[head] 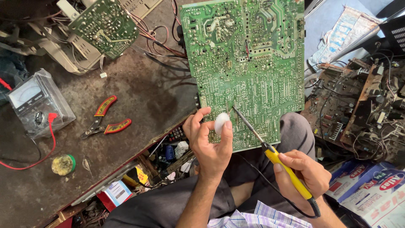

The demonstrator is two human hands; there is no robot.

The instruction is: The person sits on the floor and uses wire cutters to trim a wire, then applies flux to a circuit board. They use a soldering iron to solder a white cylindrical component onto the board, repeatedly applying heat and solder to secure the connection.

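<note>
A large green circuit board (249, 63) lies solder side up, reaching from the bench edge over my lap. My left hand (209, 141) pinches a small white wad (221, 122) against the board's near edge. My right hand (303, 173) grips a yellow-handled soldering iron (287, 169). Its dark metal tip (235, 109) touches the board just right of the white wad. The iron's black cord runs down past my wrist.
On the dark bench lie red-handled cutters (105, 118), a clear-cased analogue meter (33, 105) with a red lead, a small round tin (63, 164) and a smaller green board (103, 25) with wires. Old brown circuit boards (358, 101) and printed boxes (375, 190) crowd the right side.
</note>
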